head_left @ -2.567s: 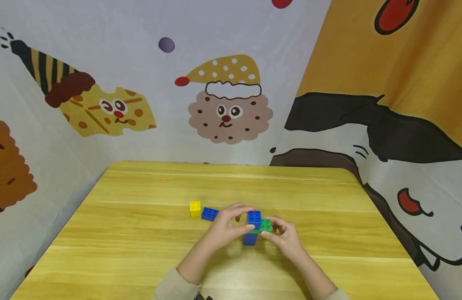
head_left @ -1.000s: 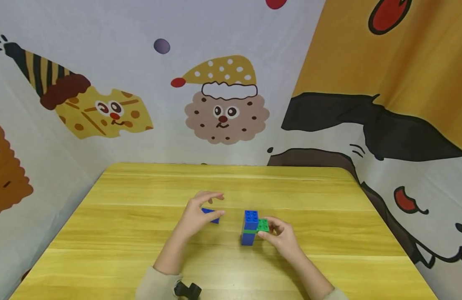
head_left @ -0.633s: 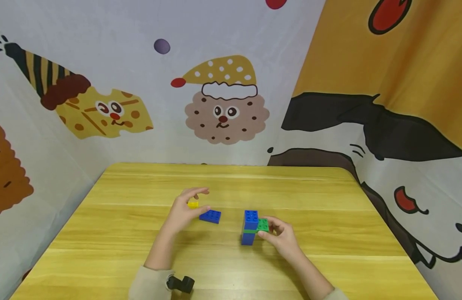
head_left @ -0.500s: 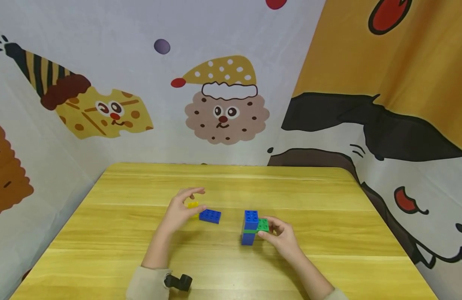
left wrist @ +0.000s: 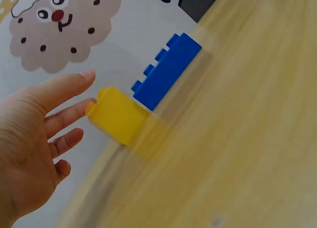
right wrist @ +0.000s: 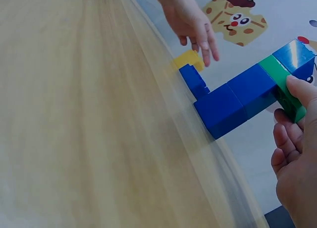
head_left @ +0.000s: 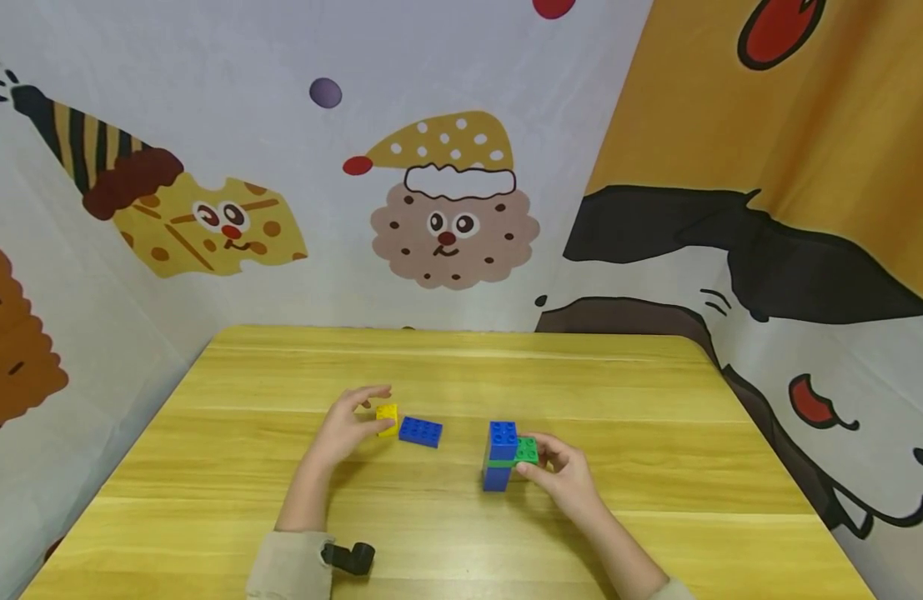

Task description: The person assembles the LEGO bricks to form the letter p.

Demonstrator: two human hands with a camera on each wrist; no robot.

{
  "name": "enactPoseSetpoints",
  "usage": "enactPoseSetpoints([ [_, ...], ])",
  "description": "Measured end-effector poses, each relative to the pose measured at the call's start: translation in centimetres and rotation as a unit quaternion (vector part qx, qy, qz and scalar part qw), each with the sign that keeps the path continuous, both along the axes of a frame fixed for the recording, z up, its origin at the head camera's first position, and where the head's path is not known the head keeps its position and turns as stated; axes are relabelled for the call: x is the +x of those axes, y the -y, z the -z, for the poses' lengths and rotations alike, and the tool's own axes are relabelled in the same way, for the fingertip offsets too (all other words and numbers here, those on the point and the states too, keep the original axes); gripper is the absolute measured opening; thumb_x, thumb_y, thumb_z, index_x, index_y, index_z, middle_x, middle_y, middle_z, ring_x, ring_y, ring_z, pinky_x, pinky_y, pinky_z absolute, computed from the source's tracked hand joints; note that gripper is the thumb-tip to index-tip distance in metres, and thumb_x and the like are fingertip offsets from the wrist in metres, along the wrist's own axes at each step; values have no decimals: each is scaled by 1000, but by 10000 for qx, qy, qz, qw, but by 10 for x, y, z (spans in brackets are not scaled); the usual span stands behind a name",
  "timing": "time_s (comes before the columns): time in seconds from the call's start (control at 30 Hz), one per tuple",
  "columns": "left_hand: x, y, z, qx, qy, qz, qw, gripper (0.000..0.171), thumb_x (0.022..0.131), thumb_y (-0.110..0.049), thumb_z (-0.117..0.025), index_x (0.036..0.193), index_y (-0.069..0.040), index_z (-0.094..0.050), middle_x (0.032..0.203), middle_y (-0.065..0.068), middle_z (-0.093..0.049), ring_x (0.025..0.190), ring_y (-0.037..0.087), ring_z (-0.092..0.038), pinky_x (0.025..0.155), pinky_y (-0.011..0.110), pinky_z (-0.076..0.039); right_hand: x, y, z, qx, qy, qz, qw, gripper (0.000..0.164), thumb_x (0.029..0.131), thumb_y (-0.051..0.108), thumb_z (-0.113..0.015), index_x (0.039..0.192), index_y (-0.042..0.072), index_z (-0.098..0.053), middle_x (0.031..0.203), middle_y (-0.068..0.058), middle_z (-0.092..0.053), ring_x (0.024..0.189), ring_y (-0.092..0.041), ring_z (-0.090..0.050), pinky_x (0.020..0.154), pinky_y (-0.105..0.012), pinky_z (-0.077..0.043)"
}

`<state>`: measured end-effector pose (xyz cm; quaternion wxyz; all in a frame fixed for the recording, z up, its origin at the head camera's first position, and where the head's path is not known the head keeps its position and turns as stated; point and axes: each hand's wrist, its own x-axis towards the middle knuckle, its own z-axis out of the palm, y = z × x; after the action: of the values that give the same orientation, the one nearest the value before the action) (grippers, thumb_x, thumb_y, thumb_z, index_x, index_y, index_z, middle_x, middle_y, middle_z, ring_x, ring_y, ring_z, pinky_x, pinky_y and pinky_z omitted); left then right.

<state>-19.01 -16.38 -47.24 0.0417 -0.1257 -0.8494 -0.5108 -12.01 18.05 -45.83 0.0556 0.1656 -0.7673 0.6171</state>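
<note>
My left hand (head_left: pixel 344 427) hovers beside a yellow building brick (head_left: pixel 387 413), thumb and fingers apart. In the left wrist view the fingers (left wrist: pixel 67 89) lie close to the studded top of that brick; whether a fingertip touches it, I cannot tell. A long blue brick (head_left: pixel 420 432) lies just right of the yellow one. Farther right stands an upright tower of blue bricks (head_left: pixel 502 440) with a green brick (head_left: pixel 527 451) jutting sideways below its top. My right hand (head_left: pixel 569 477) pinches the green brick's free end between thumb and fingers, clearly so in the right wrist view.
The wooden table (head_left: pixel 281 367) has a patterned cloth (head_left: pixel 453 75) with cartoon figures hanging behind it. A black wrist device (head_left: pixel 350 557) sits at the left sleeve (head_left: pixel 290 567).
My left hand has let go of the tower's top blue brick and moved left, past the long blue brick, to the yellow brick. My right hand keeps its hold on the green brick.
</note>
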Motion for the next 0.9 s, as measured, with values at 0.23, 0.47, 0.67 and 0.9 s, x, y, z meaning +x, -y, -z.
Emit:
enactPoseSetpoints([
  [0.23,-1,5,12,-64,359,-108,9993,53,82,-15,-77,131,-7,-58,121,4,-60,106,28,-47,82,45,-43,1,0,1,2,-24,24,10000,33,79,-6,-72,111,-10,-63,81,-1,-61,74,-12,-51,67,-23,-45],
  [0.47,-2,8,20,-79,454,-254,9986,48,81,-14,-78,126,-9,-63,118,10,-59,104,29,-50,86,50,-42,1,0,1,25,-7,30,10000,33,80,-6,-72,112,-9,-63,81,-1,-61,74,-13,-51,67,-23,-44],
  [0.67,-2,9,22,-116,425,-375,9983,44,81,-13,-78,123,-10,-65,115,12,-59,102,29,-53,85,48,-45,0,-1,1,23,-22,-7,10000,33,80,-6,-72,112,-9,-63,82,-1,-61,74,-13,-51,67,-23,-44],
  [0.9,-4,10,22,-90,355,-478,9982,42,80,-12,-78,120,-8,-67,111,12,-61,97,28,-53,80,42,-47,0,0,0,46,-37,30,10000,33,81,-6,-71,112,-9,-63,81,-1,-61,74,-14,-51,67,-24,-44],
])
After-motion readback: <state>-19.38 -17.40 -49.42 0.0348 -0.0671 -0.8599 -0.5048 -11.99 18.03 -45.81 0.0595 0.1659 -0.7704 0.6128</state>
